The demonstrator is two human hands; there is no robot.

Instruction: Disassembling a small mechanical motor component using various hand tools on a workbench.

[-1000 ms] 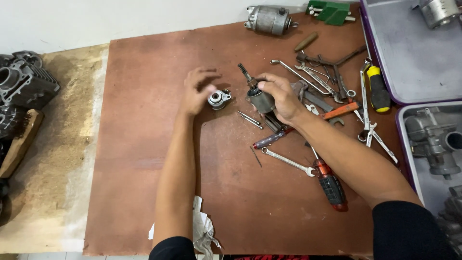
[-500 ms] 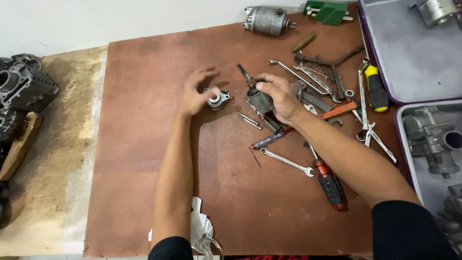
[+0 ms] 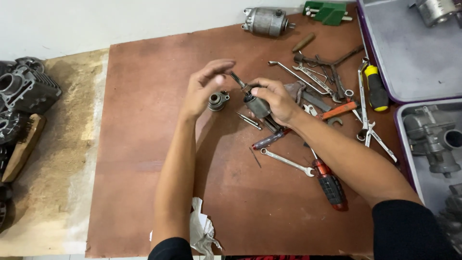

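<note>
**Head view: motor core gripped over the brown board**

Nearest me, a crumpled rag (image 3: 202,231) lies at the edge of the brown board (image 3: 139,159). My right hand (image 3: 274,98) clenches a grey motor core (image 3: 256,105), lifted just above the board; my left hand (image 3: 204,86) hovers released over a small metal cap (image 3: 218,100). Wrenches (image 3: 317,77) lie scattered beyond. Farther off, a starter motor (image 3: 267,21) lies by the white wall (image 3: 120,19).

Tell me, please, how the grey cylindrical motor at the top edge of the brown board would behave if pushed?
The grey cylindrical motor lies on its side, so it would probably roll. Its all-metal casing suggests it is stiff and heavy for its size. The shaft end may make it veer.
</note>
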